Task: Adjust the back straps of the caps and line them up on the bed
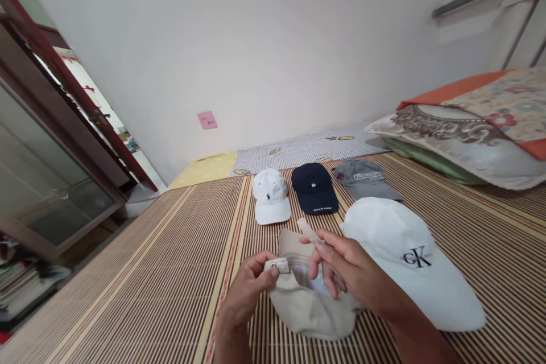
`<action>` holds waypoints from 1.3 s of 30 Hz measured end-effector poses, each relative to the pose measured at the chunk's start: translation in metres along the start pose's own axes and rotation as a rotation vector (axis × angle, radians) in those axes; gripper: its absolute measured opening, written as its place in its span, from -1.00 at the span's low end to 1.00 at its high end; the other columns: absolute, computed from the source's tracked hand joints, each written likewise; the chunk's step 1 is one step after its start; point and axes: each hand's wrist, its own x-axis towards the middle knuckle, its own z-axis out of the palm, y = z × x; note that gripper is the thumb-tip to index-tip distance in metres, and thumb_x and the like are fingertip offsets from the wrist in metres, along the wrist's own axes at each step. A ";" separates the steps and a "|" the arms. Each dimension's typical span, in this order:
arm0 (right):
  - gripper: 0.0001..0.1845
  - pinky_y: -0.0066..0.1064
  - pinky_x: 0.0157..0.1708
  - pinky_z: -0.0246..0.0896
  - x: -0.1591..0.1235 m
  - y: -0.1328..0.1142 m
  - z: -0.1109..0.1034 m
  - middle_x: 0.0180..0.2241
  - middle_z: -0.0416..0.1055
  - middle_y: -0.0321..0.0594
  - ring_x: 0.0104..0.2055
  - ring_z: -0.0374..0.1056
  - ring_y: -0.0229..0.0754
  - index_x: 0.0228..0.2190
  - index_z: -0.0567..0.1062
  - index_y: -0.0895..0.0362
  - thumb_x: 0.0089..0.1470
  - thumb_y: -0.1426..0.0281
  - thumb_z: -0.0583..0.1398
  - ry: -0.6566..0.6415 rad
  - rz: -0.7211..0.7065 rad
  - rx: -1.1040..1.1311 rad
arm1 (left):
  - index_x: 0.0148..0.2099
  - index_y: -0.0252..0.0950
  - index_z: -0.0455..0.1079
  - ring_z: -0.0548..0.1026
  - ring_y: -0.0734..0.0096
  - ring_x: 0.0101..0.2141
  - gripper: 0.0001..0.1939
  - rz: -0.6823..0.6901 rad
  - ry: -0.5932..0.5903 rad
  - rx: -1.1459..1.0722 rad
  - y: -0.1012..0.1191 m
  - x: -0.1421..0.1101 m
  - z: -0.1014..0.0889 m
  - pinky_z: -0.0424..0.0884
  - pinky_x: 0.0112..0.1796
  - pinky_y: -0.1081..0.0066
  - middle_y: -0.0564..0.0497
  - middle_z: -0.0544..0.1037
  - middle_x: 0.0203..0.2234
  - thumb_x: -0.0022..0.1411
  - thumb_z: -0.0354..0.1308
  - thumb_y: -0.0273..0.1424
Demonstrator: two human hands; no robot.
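A beige baseball cap lies on the striped mat with its inside partly showing and its back opening toward me. My left hand pinches the buckle end of its back strap between thumb and fingers. Between the thumb and fingers of my right hand is the loose strap end, raised above the cap. The two strap ends are apart. Just right of my right hand lies a large white cap with dark "CK"-like letters, partly covered by my forearm.
Behind stand a white cap with a small logo, a navy cap and a grey cap in a row on the striped mat. Pillows are stacked at the right. A wall rises behind, with a glass-panelled door at left.
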 end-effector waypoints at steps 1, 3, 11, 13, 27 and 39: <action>-0.52 -0.46 -0.62 0.01 0.000 0.000 0.001 -0.35 0.52 -0.28 -0.63 0.29 -0.37 -0.03 0.48 0.11 0.36 -0.02 0.09 -0.002 -0.005 0.001 | -0.30 -0.32 0.53 0.25 0.56 -0.52 -0.60 0.004 0.008 -0.006 -0.001 0.000 -0.001 0.13 -0.45 0.49 0.10 0.45 -0.53 0.11 0.46 -0.07; -0.52 -0.44 -0.57 0.11 0.000 -0.002 0.002 -0.31 0.53 -0.24 -0.59 0.32 -0.35 -0.08 0.52 0.13 0.35 -0.01 0.10 0.002 -0.020 -0.012 | -0.31 -0.32 0.53 0.29 0.55 -0.51 -0.59 0.012 0.021 -0.022 -0.002 0.000 -0.001 0.16 -0.44 0.49 0.08 0.48 -0.51 0.09 0.47 -0.07; -0.55 -0.45 -0.54 0.16 -0.005 -0.005 0.001 -0.47 0.48 -0.31 -0.60 0.26 -0.36 -0.32 0.47 0.11 0.38 0.01 0.08 -0.012 -0.021 -0.029 | -0.36 -0.32 0.54 0.30 0.55 -0.53 -0.59 0.036 0.042 -0.075 -0.004 0.001 -0.004 0.16 -0.46 0.49 0.09 0.49 -0.52 0.02 0.51 -0.08; -0.58 -0.47 -0.60 0.07 -0.005 -0.005 0.002 -0.42 0.53 -0.29 -0.63 0.27 -0.37 -0.16 0.45 0.10 0.37 0.00 0.09 -0.013 -0.002 0.017 | -0.36 -0.31 0.55 0.31 0.54 -0.52 -0.58 0.049 0.027 -0.105 -0.004 0.001 -0.006 0.18 -0.46 0.49 0.08 0.50 -0.52 -0.01 0.53 -0.06; -0.63 -0.47 -0.62 -0.06 -0.007 0.001 0.007 -0.48 0.49 -0.38 -0.66 0.10 -0.39 -0.07 0.49 0.07 0.39 0.06 0.11 -0.104 0.017 0.001 | -0.40 -0.29 0.62 0.35 0.45 -0.43 -0.60 0.166 -0.031 -0.182 -0.004 0.003 0.000 0.20 -0.38 0.44 0.06 0.47 -0.49 -0.02 0.55 -0.06; -0.67 -0.35 -0.29 0.11 -0.004 -0.015 0.026 -0.48 0.43 -0.33 -0.36 0.34 -0.20 -0.45 0.49 0.10 0.33 0.25 0.13 -0.078 -0.081 -0.215 | -0.46 -0.34 0.50 0.29 0.54 -0.50 -0.56 0.117 -0.078 -0.336 -0.006 0.005 0.005 0.16 -0.46 0.51 0.09 0.39 -0.51 -0.05 0.57 -0.10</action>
